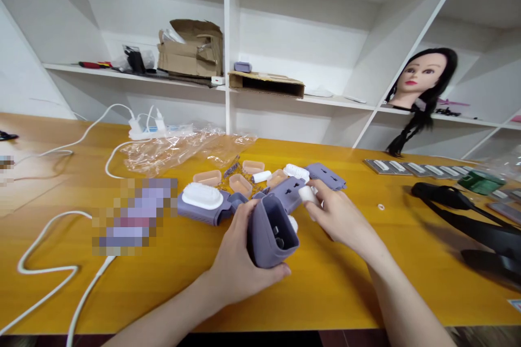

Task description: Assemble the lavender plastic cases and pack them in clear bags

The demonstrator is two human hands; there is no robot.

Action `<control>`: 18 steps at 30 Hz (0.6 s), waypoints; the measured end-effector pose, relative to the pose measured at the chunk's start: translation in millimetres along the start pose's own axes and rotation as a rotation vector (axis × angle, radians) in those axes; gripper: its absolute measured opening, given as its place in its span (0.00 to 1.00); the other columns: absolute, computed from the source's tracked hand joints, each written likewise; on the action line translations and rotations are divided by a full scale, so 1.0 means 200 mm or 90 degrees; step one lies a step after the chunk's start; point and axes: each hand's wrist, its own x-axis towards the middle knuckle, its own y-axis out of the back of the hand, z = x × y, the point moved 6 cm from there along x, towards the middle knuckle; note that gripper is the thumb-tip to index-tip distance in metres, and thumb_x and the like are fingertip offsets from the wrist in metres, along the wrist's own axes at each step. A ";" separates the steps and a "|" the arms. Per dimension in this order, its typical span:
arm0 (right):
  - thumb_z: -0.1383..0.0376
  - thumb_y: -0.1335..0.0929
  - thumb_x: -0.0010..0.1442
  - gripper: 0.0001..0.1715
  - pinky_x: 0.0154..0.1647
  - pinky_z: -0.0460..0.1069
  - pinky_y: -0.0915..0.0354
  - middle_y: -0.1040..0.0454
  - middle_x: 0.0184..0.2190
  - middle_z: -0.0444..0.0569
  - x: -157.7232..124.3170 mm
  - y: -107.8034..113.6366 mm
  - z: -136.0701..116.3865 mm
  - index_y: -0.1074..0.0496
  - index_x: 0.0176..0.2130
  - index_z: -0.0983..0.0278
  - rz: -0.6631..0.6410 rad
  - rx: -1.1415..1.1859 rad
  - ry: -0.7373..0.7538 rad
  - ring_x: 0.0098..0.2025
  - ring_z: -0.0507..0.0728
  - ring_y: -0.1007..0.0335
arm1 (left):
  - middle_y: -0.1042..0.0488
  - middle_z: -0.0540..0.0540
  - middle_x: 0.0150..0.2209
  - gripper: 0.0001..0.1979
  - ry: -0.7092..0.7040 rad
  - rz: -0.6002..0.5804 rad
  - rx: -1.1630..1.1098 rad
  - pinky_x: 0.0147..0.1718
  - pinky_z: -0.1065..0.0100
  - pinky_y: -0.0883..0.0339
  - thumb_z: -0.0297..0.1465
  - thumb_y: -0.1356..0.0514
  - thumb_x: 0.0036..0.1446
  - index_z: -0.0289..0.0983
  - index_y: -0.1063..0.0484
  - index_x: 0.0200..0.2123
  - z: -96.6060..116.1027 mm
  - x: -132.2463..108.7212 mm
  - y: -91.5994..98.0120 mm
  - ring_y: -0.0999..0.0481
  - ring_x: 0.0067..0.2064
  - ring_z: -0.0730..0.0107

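1. Purple hollow case (260, 241), held over the worktop (325, 295), open end towards the camera; the left grip (236, 260) curls around it. A steady hold without squashing the opening suits it.
2. Right grip (340, 210) pinches a white piece (307, 196) beside the case; light pressure should keep it straight.
3. Beyond: slotted purple panel (290, 198), then peach trays (252, 171).

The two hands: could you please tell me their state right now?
Left hand: closed around a hollow purple case.
Right hand: closed on a small white piece.
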 end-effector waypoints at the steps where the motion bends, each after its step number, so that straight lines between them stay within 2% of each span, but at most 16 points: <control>1: 0.64 0.41 0.59 0.19 0.26 0.48 0.42 0.30 0.25 0.45 -0.02 0.03 -0.03 0.37 0.51 0.62 0.020 0.104 0.029 0.26 0.55 0.33 | 0.37 0.39 0.54 0.48 0.000 0.005 0.021 0.53 0.48 0.40 0.34 0.30 0.34 0.42 0.51 0.58 0.00 0.00 0.00 0.34 0.55 0.50; 4: 0.60 0.39 0.60 0.22 0.19 0.45 0.42 0.32 0.24 0.41 -0.07 0.07 -0.10 0.40 0.54 0.59 0.022 0.440 0.080 0.19 0.50 0.39 | 0.38 0.38 0.55 0.48 0.005 0.006 0.090 0.52 0.46 0.40 0.34 0.31 0.34 0.41 0.52 0.57 0.02 0.00 0.00 0.35 0.55 0.48; 7: 0.60 0.36 0.59 0.19 0.15 0.43 0.45 0.33 0.23 0.41 -0.13 0.08 -0.16 0.35 0.51 0.57 0.008 0.629 0.119 0.18 0.49 0.40 | 0.38 0.38 0.55 0.46 0.000 -0.021 0.122 0.53 0.46 0.40 0.33 0.32 0.36 0.42 0.51 0.58 0.05 0.02 0.00 0.36 0.55 0.48; 12: 0.64 0.35 0.57 0.17 0.23 0.46 0.38 0.29 0.25 0.44 -0.18 0.13 -0.17 0.30 0.47 0.56 0.035 0.677 0.184 0.26 0.53 0.32 | 0.39 0.38 0.57 0.48 -0.075 -0.024 0.121 0.55 0.47 0.43 0.35 0.32 0.37 0.43 0.54 0.60 0.08 0.01 0.02 0.39 0.58 0.48; 18: 0.64 0.35 0.57 0.17 0.32 0.49 0.32 0.26 0.39 0.49 -0.19 0.13 -0.18 0.31 0.48 0.55 -0.001 0.712 0.204 0.38 0.57 0.27 | 0.40 0.38 0.57 0.48 -0.125 -0.020 0.109 0.55 0.50 0.42 0.35 0.33 0.38 0.43 0.55 0.61 0.09 0.00 0.03 0.38 0.57 0.50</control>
